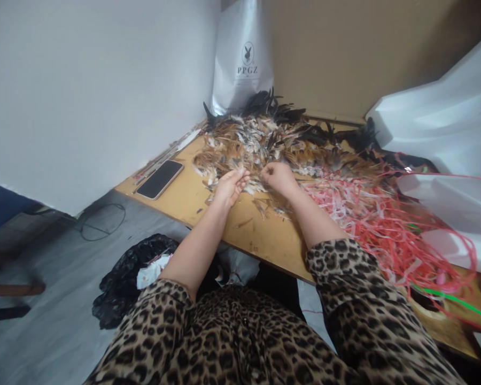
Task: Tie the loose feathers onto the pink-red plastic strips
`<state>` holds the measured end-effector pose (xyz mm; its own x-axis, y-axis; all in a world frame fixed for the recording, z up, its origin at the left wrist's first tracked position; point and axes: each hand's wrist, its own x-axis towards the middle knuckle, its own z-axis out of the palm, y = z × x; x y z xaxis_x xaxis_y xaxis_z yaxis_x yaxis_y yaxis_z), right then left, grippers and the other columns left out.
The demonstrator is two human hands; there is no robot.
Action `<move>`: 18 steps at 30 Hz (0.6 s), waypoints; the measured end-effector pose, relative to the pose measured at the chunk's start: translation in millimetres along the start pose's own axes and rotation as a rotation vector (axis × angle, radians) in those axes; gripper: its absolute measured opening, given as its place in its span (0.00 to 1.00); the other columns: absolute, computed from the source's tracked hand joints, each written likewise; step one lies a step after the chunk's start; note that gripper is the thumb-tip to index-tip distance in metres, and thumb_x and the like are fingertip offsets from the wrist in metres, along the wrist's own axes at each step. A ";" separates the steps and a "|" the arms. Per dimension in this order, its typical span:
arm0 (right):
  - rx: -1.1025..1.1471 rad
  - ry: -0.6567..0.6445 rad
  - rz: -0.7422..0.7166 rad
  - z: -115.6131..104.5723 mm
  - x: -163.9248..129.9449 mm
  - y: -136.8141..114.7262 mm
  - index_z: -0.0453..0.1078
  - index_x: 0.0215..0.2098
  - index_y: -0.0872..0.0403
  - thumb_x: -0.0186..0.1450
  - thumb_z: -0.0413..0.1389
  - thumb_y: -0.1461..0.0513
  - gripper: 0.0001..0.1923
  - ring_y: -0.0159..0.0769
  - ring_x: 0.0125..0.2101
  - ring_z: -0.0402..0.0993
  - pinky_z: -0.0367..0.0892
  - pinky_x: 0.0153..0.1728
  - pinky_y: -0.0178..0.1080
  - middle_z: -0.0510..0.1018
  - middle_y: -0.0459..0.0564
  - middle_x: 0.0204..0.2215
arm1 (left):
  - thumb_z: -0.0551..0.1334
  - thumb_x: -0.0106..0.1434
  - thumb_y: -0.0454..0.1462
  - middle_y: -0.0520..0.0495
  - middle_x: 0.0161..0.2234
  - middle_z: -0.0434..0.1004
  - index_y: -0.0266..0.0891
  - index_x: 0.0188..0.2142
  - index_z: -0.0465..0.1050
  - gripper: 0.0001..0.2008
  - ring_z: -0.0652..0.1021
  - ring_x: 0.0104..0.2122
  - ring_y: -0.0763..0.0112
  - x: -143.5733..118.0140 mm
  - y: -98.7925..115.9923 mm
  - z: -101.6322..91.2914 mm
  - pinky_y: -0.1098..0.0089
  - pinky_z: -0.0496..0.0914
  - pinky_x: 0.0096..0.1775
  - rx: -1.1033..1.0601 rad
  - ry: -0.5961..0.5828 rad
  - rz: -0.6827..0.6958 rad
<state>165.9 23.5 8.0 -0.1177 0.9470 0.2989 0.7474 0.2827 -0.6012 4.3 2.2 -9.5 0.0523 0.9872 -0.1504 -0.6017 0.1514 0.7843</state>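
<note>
My left hand [231,187] is over the front of a wide pile of feathers [260,139], thumb and fingers pinched together. Whatever lies between its fingertips is too small to make out. Close by on the right, my right hand [279,177] is curled with its fingertips turned toward the left one, and its grip is hidden. Brown, white and black feathers are heaped behind both hands. A few loose feathers [264,207] lie on the wooden table [256,232] just below them.
A phone [160,179] lies at the table's left edge by a white wall. Tangled pink-red strips [385,230] cover the right side. A white PPGZ bag [242,59] stands behind the feathers. A black plastic bag [124,283] sits on the floor.
</note>
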 end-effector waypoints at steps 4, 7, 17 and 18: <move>0.539 0.001 0.193 -8.4 4.9 -1.8 0.69 0.23 0.57 0.48 0.58 0.58 0.10 0.25 0.14 0.56 0.52 0.17 0.30 0.66 0.42 0.13 | 0.61 0.55 0.31 0.48 0.29 0.76 0.33 0.30 0.71 0.02 0.74 0.25 0.83 0.6 -0.5 -0.6 0.82 0.64 0.25 0.009 -0.010 -0.008; 0.873 -0.096 0.315 -13.2 4.8 -9.0 0.64 0.21 0.57 0.43 0.63 0.57 0.15 0.22 0.12 0.53 0.46 0.13 0.29 0.67 0.41 0.14 | 0.61 0.55 0.31 0.46 0.30 0.77 0.32 0.29 0.71 0.02 0.75 0.25 0.82 0.9 -2.2 -1.3 0.83 0.64 0.25 0.033 -0.037 -0.017; 0.828 -0.014 0.271 -11.0 -4.1 -37.0 0.63 0.20 0.56 0.47 0.61 0.58 0.12 0.22 0.10 0.54 0.47 0.12 0.29 0.66 0.41 0.11 | 0.62 0.53 0.33 0.43 0.32 0.77 0.31 0.30 0.71 0.04 0.77 0.27 0.77 -6.8 -2.1 2.6 0.81 0.67 0.26 0.081 -0.168 -0.099; 0.807 -0.001 0.270 -10.7 -4.7 -38.5 0.63 0.20 0.56 0.48 0.60 0.59 0.12 0.22 0.10 0.55 0.48 0.12 0.29 0.66 0.41 0.11 | 0.62 0.54 0.32 0.43 0.31 0.77 0.31 0.29 0.71 0.04 0.77 0.26 0.77 -7.6 -1.4 3.4 0.81 0.67 0.26 0.076 -0.181 -0.107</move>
<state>144.6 6.6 37.7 -0.0031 0.9976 0.0689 0.0543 0.0690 -0.9961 7.4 -5.4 -7.4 0.2587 0.9572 -0.1300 -0.5240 0.2521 0.8135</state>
